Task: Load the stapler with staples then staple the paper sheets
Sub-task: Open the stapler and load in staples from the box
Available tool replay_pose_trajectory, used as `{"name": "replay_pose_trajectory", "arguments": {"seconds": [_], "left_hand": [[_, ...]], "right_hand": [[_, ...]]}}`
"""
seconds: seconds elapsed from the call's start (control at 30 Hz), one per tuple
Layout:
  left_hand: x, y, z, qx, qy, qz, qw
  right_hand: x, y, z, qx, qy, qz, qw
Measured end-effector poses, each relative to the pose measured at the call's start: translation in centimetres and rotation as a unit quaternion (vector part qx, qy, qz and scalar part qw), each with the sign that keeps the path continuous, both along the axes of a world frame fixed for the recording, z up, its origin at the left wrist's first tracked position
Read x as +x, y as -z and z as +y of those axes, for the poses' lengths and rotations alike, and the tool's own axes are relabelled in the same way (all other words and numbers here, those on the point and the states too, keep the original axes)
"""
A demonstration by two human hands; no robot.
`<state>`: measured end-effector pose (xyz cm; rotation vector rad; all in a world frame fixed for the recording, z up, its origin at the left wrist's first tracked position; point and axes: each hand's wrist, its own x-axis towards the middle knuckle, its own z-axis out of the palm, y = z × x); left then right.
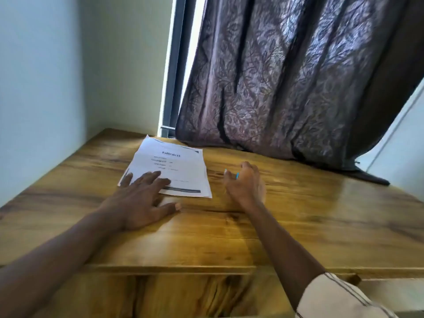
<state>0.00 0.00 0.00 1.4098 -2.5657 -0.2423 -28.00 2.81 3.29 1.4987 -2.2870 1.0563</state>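
1. The left hand (140, 198) lies flat, fingers (151, 177) straight, pressing the near corner of the paper sheets (181, 166) on the desk (298, 226).
2. The right hand (245, 182), just beside the sheets, curls round a small blue thing (237, 175), mostly hidden.

One head-worn camera looks forward and down, seemingly close over the table (298, 226), toward the curtain (298, 76).

A small stack of printed paper sheets (181, 166) lies on the wooden desk (298, 226). The left hand (142, 198) rests flat on the stack's near left corner, fingers straight and spread, thumb on the bare wood. Just right of the sheets, the right hand (245, 184) curls round a small blue thing (237, 175), mostly hidden, and a dark patterned curtain (298, 76) hangs behind, its hem on the desk.
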Motion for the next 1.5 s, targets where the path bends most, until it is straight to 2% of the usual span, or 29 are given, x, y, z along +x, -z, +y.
{"name": "replay_pose_trajectory", "arguments": {"seconds": [0.2, 0.33, 0.4, 0.47, 0.53, 0.6, 0.67, 0.7, 0.77, 0.83, 0.9, 1.03, 1.13, 1.3, 1.5], "left_hand": [[0.2, 0.2, -0.1, -0.020, -0.003, -0.008, 1.000], [0.1, 0.2, 0.4, -0.033, -0.004, -0.001, 0.999], [0.1, 0.1, 0.4, -0.037, -0.004, 0.003, 0.999], [0.1, -0.3, 0.6, -0.035, -0.005, 0.003, 0.999], [-0.1, -0.5, 0.9, -0.045, -0.004, 0.007, 0.999], [-0.1, -1.0, 1.5, -0.055, -0.004, 0.024, 0.998], [-1.2, -2.1, 1.7, -0.089, 0.004, 0.063, 0.994], [-2.2, -2.9, 1.5, -0.108, 0.007, 0.089, 0.990], [-4.6, -4.6, 0.7, -0.126, 0.014, 0.165, 0.978], [-7.3, -5.9, -0.6, -0.092, 0.021, 0.258, 0.962], [-9.7, -6.5, -2.2, -0.045, 0.021, 0.327, 0.944], [-12.3, -4.9, -4.8, -0.024, 0.022, 0.397, 0.917], [-12.6, -3.3, -5.9, -0.033, 0.030, 0.449, 0.892], [-13.0, -2.6, -6.2, -0.009, 0.017, 0.502, 0.865], [-12.9, -2.8, -5.5, -0.002, -0.011, 0.517, 0.856]], "right_hand": [[-1.3, 0.2, -3.2, 0.137, 0.016, 0.056, 0.989], [-2.3, 1.5, -4.3, 0.090, 0.000, 0.066, 0.994], [-2.7, 2.2, -4.3, 0.030, -0.022, 0.015, 0.999], [-2.9, 1.9, -4.0, -0.038, -0.077, -0.143, 0.986], [-3.3, 1.3, -3.6, -0.101, -0.153, -0.338, 0.923], [-2.8, 0.7, -3.3, -0.109, -0.201, -0.486, 0.844], [-2.2, 0.4, -3.1, -0.093, -0.249, -0.575, 0.774], [-1.9, 0.3, -3.0, -0.078, -0.268, -0.599, 0.751], [-1.1, -0.1, -2.9, -0.048, -0.299, -0.611, 0.732], [-0.5, -0.3, -2.7, -0.039, -0.323, -0.589, 0.740], [-0.3, -0.2, -2.4, -0.045, -0.335, -0.535, 0.775], [0.0, 0.2, -2.3, -0.045, -0.370, -0.455, 0.809], [0.2, 0.7, -2.7, -0.050, -0.372, -0.355, 0.856], [0.3, 1.0, -3.1, -0.091, -0.372, -0.272, 0.883], [0.4, 1.4, -3.1, -0.085, -0.362, -0.206, 0.905]]}}
